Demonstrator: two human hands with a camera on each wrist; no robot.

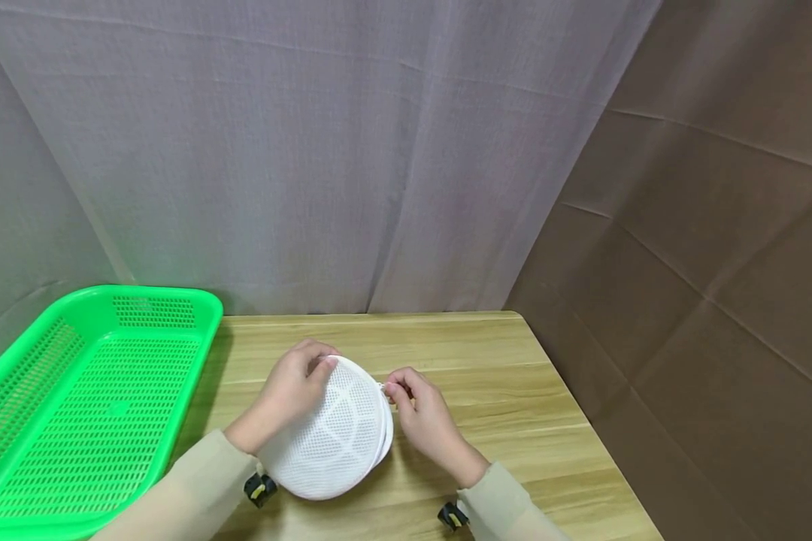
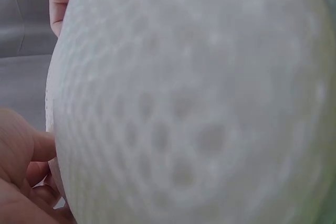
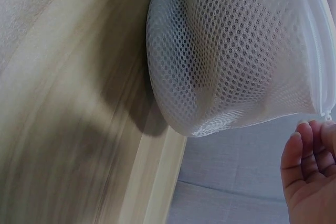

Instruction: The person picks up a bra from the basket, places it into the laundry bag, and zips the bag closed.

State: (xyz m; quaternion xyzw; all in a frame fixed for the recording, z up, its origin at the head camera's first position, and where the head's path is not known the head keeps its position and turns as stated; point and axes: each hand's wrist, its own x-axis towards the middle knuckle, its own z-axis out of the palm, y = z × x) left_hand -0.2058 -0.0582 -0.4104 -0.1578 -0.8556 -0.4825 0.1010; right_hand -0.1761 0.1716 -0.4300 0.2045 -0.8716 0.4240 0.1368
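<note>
A round white mesh laundry bag (image 1: 331,436) with a zipper along its rim is held up over the table. My left hand (image 1: 296,387) grips its upper left edge, the thumb lying on the mesh face. At the bag's right edge my right hand (image 1: 422,417) pinches the small zipper pull (image 3: 328,117) between thumb and fingertips. In the right wrist view the mesh side bulges softly below the zipped rim (image 3: 315,40). Blurred mesh (image 2: 184,103) fills most of the left wrist view, with the left thumb and fingers (image 2: 23,161) at its edge.
A large green plastic basket (image 1: 206,330) with slotted walls stands on the left of the wood-grain table (image 1: 514,391). Grey cloth (image 1: 298,150) hangs behind the table, and a brown cloth-like panel (image 1: 710,263) borders its right side.
</note>
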